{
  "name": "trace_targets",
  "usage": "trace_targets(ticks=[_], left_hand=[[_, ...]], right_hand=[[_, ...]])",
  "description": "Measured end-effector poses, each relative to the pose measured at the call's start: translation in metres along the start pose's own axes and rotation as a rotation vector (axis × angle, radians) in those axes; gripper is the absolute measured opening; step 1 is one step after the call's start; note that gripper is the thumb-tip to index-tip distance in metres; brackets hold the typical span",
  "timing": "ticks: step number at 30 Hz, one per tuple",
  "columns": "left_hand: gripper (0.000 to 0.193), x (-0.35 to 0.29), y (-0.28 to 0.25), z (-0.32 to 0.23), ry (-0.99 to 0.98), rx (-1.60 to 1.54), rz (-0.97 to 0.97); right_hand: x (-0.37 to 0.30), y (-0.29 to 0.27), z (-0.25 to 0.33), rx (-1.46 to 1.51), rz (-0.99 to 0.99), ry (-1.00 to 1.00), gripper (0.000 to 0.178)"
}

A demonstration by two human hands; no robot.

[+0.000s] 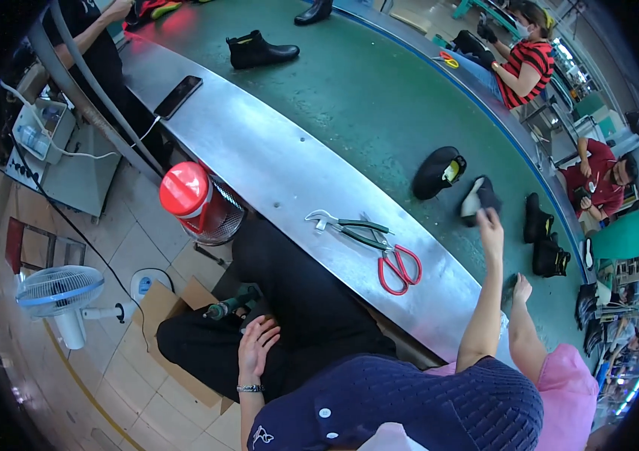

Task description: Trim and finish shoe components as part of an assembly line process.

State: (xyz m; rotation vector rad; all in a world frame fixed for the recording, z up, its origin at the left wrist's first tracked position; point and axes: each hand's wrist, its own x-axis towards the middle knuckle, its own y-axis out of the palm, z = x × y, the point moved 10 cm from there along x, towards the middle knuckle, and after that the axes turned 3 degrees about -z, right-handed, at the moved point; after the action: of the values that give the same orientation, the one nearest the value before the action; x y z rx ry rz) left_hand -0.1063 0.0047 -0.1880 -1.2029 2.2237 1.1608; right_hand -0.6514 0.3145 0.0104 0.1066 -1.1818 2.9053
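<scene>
The person's navy ribbed top (402, 402) fills the space nearest the camera, at the lower edge. Out over the green work surface (364, 98), a dark shoe with a pale patch (473, 201) lies at the fingertips of the right hand (490, 219); both are blurred, so whether the fingers grip it or only touch it I cannot tell. Just beside that shoe, to the left, is a black boot with a yellow lining (432, 174). A co-worker's hand (522, 288), below a pink sleeve (571, 376), is at the surface nearby, and two more black shoes (550, 258) stand near the far edge. On the metal ledge (252, 150) lie green-handled pincers (346, 223) and red-handled scissors (400, 270), close together. The left hand (259, 338) is empty, fingers relaxed and spread, over the lap near a green tool (231, 302). Farther left, a red-lidded jug (186, 192) stands beside the ledge.
</scene>
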Motion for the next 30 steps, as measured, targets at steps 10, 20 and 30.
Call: trace_targets(ticks=[10,20,30], left_hand=[[0.038,-0.008,-0.003,-0.004,0.068,-0.042,-0.063],[0.033,-0.028,0.073,-0.072,0.305,0.384,-0.024],[0.101,-0.094,0.25,-0.173,0.994,1.016,0.541]], right_hand=[[-0.019,0.093,0.084,-0.063,0.064,-0.359,0.039],[-0.048,0.018,0.211,0.656,0.157,-0.379,0.024],[-0.245,0.081,0.323,0.961,1.015,-0.235,0.019]])
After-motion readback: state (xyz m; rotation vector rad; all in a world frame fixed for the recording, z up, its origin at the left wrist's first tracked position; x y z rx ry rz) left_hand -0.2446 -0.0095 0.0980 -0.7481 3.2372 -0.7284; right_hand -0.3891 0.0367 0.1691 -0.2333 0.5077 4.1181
